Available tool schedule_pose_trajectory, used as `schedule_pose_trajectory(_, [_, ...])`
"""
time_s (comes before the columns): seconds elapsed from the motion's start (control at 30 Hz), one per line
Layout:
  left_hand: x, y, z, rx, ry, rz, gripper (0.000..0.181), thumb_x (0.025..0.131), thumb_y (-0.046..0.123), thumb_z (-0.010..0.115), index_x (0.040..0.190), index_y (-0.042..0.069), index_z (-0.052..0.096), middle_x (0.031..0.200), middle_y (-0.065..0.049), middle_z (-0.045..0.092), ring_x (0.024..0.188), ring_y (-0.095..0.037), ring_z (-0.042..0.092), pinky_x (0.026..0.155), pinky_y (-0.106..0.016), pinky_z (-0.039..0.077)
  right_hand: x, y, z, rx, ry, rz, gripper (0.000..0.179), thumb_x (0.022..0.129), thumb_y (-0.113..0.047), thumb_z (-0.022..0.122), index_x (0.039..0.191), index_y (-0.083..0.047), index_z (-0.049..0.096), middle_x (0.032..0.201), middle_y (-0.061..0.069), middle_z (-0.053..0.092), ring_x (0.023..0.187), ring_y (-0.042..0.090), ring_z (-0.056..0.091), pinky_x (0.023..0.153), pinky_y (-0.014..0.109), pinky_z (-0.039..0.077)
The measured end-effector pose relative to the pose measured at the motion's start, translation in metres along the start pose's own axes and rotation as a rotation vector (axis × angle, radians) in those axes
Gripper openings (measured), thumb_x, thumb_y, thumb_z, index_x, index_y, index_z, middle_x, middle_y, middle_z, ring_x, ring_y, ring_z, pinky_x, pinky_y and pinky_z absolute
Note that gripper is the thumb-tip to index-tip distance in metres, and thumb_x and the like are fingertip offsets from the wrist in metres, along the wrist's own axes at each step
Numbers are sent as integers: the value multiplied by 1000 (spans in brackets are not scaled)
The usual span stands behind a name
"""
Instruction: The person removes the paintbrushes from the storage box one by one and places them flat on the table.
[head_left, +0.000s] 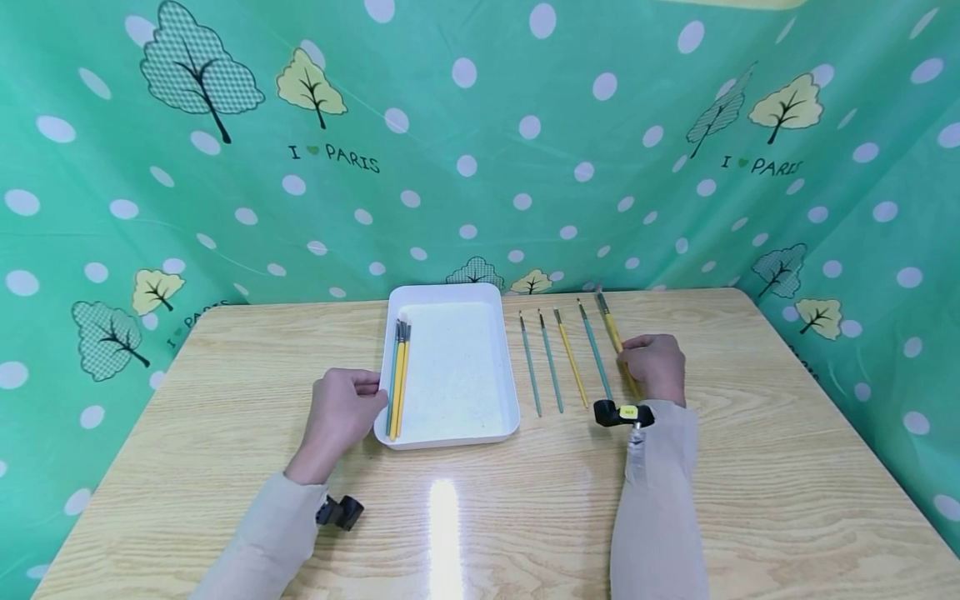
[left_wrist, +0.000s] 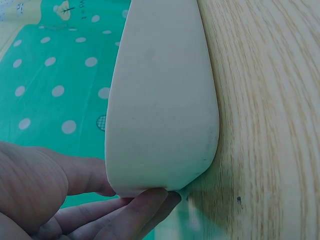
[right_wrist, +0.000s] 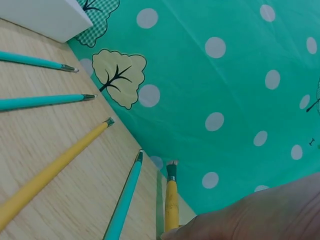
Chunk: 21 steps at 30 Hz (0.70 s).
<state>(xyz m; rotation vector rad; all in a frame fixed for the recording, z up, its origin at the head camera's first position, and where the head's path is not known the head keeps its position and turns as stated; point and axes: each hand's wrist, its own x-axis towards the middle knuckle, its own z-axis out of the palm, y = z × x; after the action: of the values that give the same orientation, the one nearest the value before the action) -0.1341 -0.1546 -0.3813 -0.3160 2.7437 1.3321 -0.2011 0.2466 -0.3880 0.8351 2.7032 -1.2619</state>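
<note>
White tray (head_left: 459, 375): left hand (head_left: 341, 410) grips its left side; right of it, right hand's (head_left: 656, 367) fingers pinch a yellow paintbrush (head_left: 611, 326).

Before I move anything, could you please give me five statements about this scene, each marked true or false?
1. The right hand holds a yellow brush. True.
2. The left hand holds a teal brush. False: it grips the edge of the white tray.
3. The white tray has nothing in it. False: several tray brushes lie along its left side.
4. Between the white tray and the held yellow brush lie three teal brushes and one other yellow one. True.
5. The dotted cloth covers the tabletop. False: the tabletop shows wood grain, and the cloth hangs behind it.
</note>
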Motion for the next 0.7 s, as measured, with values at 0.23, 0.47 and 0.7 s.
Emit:
schedule_pose_trajectory(0.23, [0,0,0,0,1,5,32,91,7,63,119,-7,71,111,-24,75,97,-31,75,76,-34,64,1,2,2,-18,26,-1,28,93,-9,66,118,0,73,128,24,64,108,34,56,78,36,46])
schedule_pose_trajectory(0.47, [0,1,0,-1,3,0,32,91,7,63,118,-7,71,110,-24,75,96,-30,75,76,-34,63,-1,2,1,-17,44,24,25,91,-11,67,113,1,73,127,25,63,102,33,55,71,35,43])
schedule_pose_trajectory(0.7, [0,2,0,0,1,-13,32,91,7,64,119,-6,71,110,-24,75,96,-29,74,75,-33,63,-4,3,-1,-11,52,16,25,89,-11,70,109,3,73,124,26,63,98,33,56,68,34,42])
